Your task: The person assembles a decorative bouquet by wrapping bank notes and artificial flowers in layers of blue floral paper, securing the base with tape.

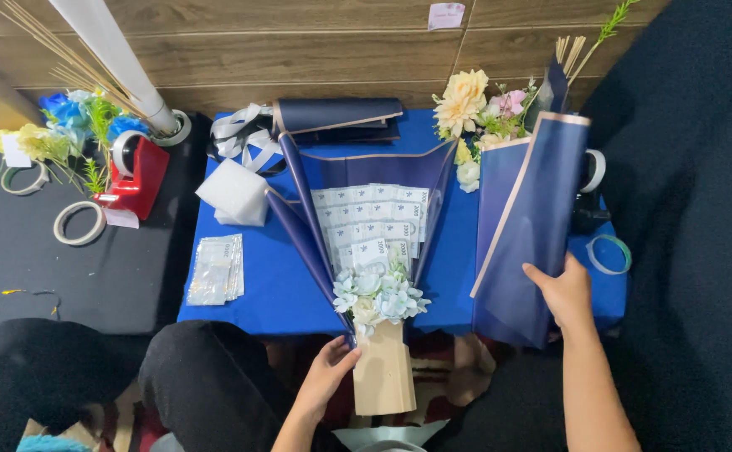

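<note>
Your left hand (326,368) sits low in the frame's middle, fingers curled around the base of the banknote bouquet (374,251), right beside its tan handle (382,372). Right hand (562,293), mid-right, pinches the edge of a navy wrapping sheet (525,226), holding it upright. Further up there's the blue table (265,285), loose flowers (475,109) and a red tape dispenser (136,180) upper left.

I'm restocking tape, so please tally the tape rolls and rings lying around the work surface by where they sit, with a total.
Loose rings on the black mat: 2
Roll in the red dispenser: 1
Ring under the white tube: 1
Ring on the blue table, near the right hand: 1
Total: 5
</note>
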